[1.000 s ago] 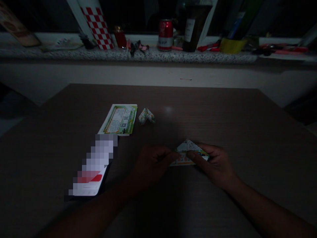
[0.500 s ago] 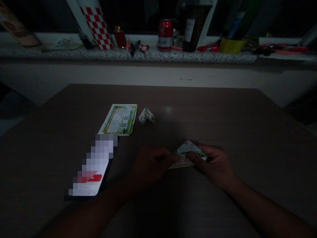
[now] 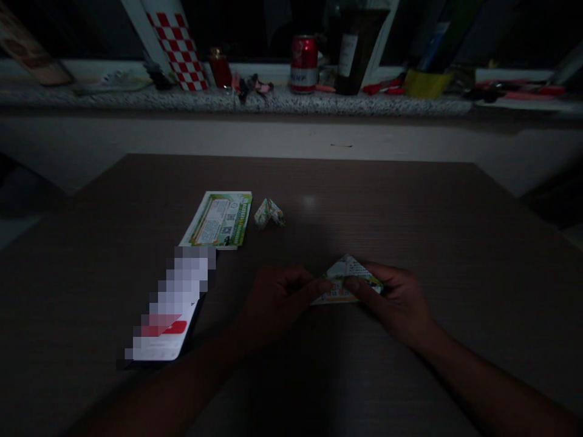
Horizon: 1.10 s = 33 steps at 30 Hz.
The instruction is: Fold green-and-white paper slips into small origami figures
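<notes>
Between my hands is a printed sheet of paper (image 3: 339, 292) folded into a triangle, its peak pointing away from me. My left hand (image 3: 285, 300) pinches its left corner, thumb on top. On the right side, my right hand (image 3: 396, 300) grips the paper with the thumb pressed on the printed face and the fingers behind it. Farther off on the table, a small folded paper piece (image 3: 269, 212) stands with two raised points. Left of that lies a stack of printed leaflets (image 3: 218, 220) in green and white.
A phone (image 3: 168, 309) with a lit, partly blurred screen lies near my left forearm. Beyond the wooden table (image 3: 387, 200), a granite windowsill (image 3: 273, 104) carries a red can (image 3: 303, 64), a red-and-white checkered container (image 3: 177, 48), a dark bottle (image 3: 353, 57) and a yellow holder (image 3: 427, 84).
The folded paper has tilted slightly, its lower edge now more level. My left thumb has shifted a little to the right along it. The other things stay put.
</notes>
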Available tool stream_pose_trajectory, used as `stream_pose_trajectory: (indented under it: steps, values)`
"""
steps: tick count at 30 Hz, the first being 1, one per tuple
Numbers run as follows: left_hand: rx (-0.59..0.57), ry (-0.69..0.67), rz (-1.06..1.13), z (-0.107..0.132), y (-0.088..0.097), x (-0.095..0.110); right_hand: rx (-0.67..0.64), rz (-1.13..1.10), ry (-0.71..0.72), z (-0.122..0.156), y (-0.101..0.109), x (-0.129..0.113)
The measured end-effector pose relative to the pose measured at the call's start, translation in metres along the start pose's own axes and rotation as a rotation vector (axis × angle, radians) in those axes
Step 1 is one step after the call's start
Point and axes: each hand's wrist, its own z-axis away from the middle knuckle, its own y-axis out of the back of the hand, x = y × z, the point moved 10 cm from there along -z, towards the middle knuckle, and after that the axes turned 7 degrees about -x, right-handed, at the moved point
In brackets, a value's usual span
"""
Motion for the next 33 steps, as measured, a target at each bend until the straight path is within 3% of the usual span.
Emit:
stream_pose_trajectory:
  steps: [6,15,33]
  values:
    - [0.039,-0.098,0.074,0.003,0.002,0.009,0.05,0.007,-0.016,0.0,0.005,0.003]
    - [0.154,-0.141,-0.076,0.007,0.014,0.02,0.058,-0.004,0.0,0.0,0.005,0.0]
    - [0.102,-0.164,-0.119,0.005,0.008,0.019,0.059,-0.046,-0.012,0.001,0.004,0.002]
